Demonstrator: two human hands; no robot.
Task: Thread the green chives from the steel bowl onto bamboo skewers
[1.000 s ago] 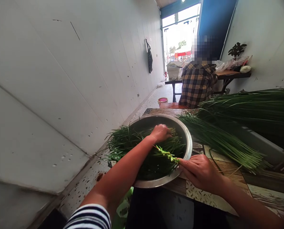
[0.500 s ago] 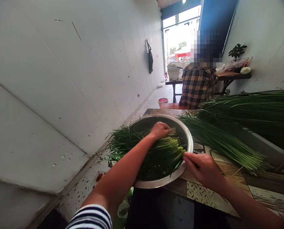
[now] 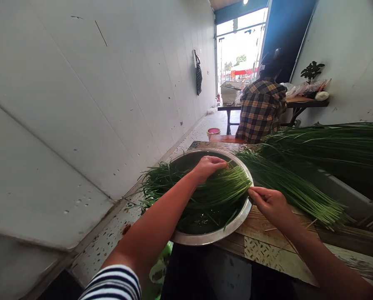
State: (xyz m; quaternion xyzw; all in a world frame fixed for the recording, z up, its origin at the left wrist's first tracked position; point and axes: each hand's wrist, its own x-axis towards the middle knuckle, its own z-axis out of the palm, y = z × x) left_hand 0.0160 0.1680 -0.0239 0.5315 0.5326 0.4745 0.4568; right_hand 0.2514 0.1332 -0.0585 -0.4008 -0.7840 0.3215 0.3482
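A round metal basin [image 3: 213,238] holds a bunch of garlic chives [image 3: 228,183], pale cut ends to the right and dark leaves hanging over the left rim. My left hand [image 3: 209,166] reaches across the basin, its thumb and fingers pinched on chive ends at the far side of the bunch. At the right rim, my right hand [image 3: 270,202] pinches the tip of the nearer chive ends between thumb and forefinger. Wet leaves glint low in the basin. On the table right of it lies a loose bundle of chives [image 3: 299,191].
A larger heap of long chives [image 3: 336,143] rests on a grey crate [image 3: 346,183] at the right. The wood-patterned table [image 3: 268,250] carries the basin. Ahead sits a person in a plaid shirt [image 3: 258,110]. A white wall [image 3: 95,125] runs along the left.
My right hand has moved up and slightly right along the basin rim. The chive ends are fanned higher and straighter toward the right rim. My left hand has shifted slightly upward, its fingers extended further right.
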